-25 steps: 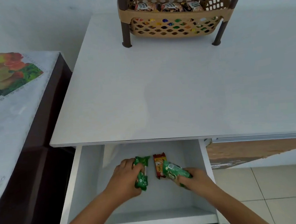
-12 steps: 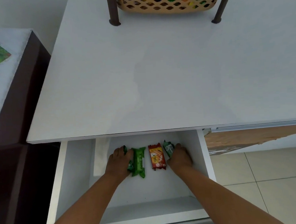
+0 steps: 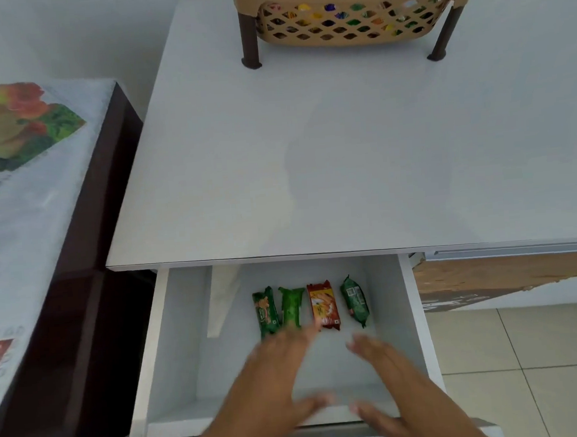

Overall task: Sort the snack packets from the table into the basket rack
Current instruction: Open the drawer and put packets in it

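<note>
moved: both hands have let go and pulled back toward the near edge; four packets now lie free in the drawer (image 3: 185, 328).
left hand (image 3: 277, 366): spread wide, empty, blurred, fingertips just near of the two left green packets (image 3: 265, 311).
right hand (image 3: 389, 368): open, empty, near of the right green packet (image 3: 354, 299).
red packet (image 3: 323, 305): between them, left hand nearer.
axis: all four run near-to-far, side by side.
basket rack (image 3: 352, 26): far end of the table (image 3: 310, 155), well apart.

White table (image 3: 344, 153): basket rack (image 3: 348, 19) stands on far edge, rest bare. Open drawer (image 3: 413, 312) below front edge, 4 snack packets in a row on its floor: green (image 3: 265, 311), green (image 3: 291, 307), red (image 3: 323, 305), green (image 3: 354, 299).
</note>
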Tool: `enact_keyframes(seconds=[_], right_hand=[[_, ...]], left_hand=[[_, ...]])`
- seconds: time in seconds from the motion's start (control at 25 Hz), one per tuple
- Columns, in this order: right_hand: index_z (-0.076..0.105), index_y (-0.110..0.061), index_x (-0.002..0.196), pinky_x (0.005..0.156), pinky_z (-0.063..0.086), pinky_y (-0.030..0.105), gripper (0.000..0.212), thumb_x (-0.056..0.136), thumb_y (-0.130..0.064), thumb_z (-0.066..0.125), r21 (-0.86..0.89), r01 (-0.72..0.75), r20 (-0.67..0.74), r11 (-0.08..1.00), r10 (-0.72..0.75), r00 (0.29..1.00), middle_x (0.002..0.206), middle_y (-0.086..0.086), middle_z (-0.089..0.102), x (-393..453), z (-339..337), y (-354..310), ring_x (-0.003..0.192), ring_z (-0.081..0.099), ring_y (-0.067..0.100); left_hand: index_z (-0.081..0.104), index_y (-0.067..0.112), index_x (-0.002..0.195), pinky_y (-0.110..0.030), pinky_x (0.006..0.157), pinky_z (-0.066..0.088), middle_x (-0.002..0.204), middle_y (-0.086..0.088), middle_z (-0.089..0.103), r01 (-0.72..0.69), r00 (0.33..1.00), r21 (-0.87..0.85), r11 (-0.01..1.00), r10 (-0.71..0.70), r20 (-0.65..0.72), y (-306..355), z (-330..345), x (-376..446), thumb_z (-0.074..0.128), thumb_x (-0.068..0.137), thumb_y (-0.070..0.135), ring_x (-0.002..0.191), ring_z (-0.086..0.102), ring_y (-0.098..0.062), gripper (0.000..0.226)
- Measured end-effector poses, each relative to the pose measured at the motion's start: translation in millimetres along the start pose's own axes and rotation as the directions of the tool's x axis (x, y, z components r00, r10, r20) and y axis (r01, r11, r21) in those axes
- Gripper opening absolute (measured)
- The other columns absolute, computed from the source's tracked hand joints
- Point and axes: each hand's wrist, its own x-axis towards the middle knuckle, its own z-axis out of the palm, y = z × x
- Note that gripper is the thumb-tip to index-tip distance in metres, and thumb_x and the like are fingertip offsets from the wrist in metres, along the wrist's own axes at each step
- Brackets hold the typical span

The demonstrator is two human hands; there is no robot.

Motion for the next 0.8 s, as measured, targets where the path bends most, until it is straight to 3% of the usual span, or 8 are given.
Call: enact_keyframes(seconds=[0.08,0.16,0.24,0.32,0.44,0.6,0.72,0.8], right_hand=[[0.019,-0.052,0.127,0.097,0.038,0.009,0.043,0.087,-0.067,0.017,-0.230,0.120,-0.017,0.966,-0.128,0.992,0.138,-0.036,0.035,-20.9,-1.4,-5.5,0.125,0.039,-0.013],[0.027,-0.044,0.118,0.085,0.045,0.007,0.033,0.098,-0.042,0.001,-0.375,0.116,-0.034,0.920,-0.138,0.990,0.115,-0.037,0.057,-24.5,-11.0,-11.8,0.107,0.054,-0.016],[0.029,-0.040,0.120,0.087,0.047,0.012,0.036,0.099,-0.036,0.000,-0.453,0.157,-0.044,0.878,-0.198,0.979,0.126,-0.030,0.052,-22.4,-10.0,-5.3,0.112,0.053,-0.011],[0.031,-0.037,0.125,0.096,0.044,0.022,0.036,0.099,-0.042,0.008,-0.504,0.239,0.012,0.830,-0.270,0.963,0.135,-0.016,0.038,-20.4,-11.3,0.4,0.124,0.044,0.000],[0.039,-0.030,0.127,0.112,0.020,0.036,0.047,0.091,-0.059,0.029,-0.576,0.275,-0.094,0.770,-0.397,0.913,0.138,-0.005,0.041,-11.5,-17.2,7.6,0.128,0.037,0.012],[0.046,-0.030,0.122,0.109,0.009,0.052,0.061,0.080,-0.073,0.033,-0.565,0.110,-0.270,0.818,-0.309,0.912,0.134,-0.004,0.052,9.2,-30.9,5.2,0.143,0.015,0.014],[0.042,-0.026,0.130,0.110,0.004,0.054,0.077,0.073,-0.077,0.037,-0.564,-0.019,-0.380,0.826,-0.239,0.893,0.144,0.000,0.037,29.3,-46.9,5.1,0.146,-0.003,0.014],[0.037,-0.021,0.135,0.114,0.009,0.053,0.087,0.070,-0.077,0.040,-0.599,-0.053,-0.404,0.799,-0.243,0.882,0.149,0.006,0.032,45.4,-60.6,5.9,0.145,0.005,0.022]], left_hand=[[0.005,0.056,0.136,-0.031,0.108,0.006,0.153,0.019,0.014,-0.139,0.980,0.044,0.989,0.131,0.147,8.3,12.7,-23.1,0.042,0.087,0.054,0.140,0.011,-0.007,0.062],[0.033,0.049,0.132,-0.023,0.107,0.024,0.143,0.023,0.039,-0.333,0.941,0.247,0.910,0.305,0.147,9.9,20.9,-31.9,0.038,0.091,0.038,0.134,0.034,-0.004,0.043],[0.053,0.046,0.116,-0.018,0.089,0.048,0.118,0.031,0.060,-0.342,0.939,0.282,0.896,0.316,0.135,8.5,12.2,-38.7,0.037,0.081,0.043,0.111,0.057,0.004,0.038],[0.048,0.039,0.120,-0.023,0.087,0.051,0.118,0.025,0.062,-0.365,0.924,0.352,0.862,0.383,0.022,5.9,11.3,-42.0,0.031,0.089,0.043,0.110,0.059,0.001,0.035],[0.044,0.027,0.129,-0.034,0.103,0.038,0.132,0.008,0.057,-0.297,0.932,0.398,0.868,0.354,-0.075,8.1,-0.5,-33.6,0.020,0.096,0.049,0.124,0.049,-0.011,0.047],[0.038,0.027,0.136,-0.041,0.110,0.013,0.149,-0.001,0.033,-0.123,0.947,0.467,0.876,0.243,-0.207,21.8,-32.7,-10.2,0.042,0.056,0.085,0.135,0.026,-0.025,0.099],[0.027,0.027,0.143,-0.055,0.115,0.016,0.155,-0.004,0.014,-0.021,0.938,0.517,0.856,0.196,-0.286,31.7,-51.7,13.5,0.057,0.051,0.079,0.142,0.010,-0.036,0.110],[0.002,0.029,0.147,-0.053,0.113,-0.006,0.152,0.003,-0.018,-0.051,0.921,0.509,0.859,0.237,-0.309,30.1,-60.3,33.2,0.062,0.065,0.066,0.139,-0.022,-0.029,0.108]])
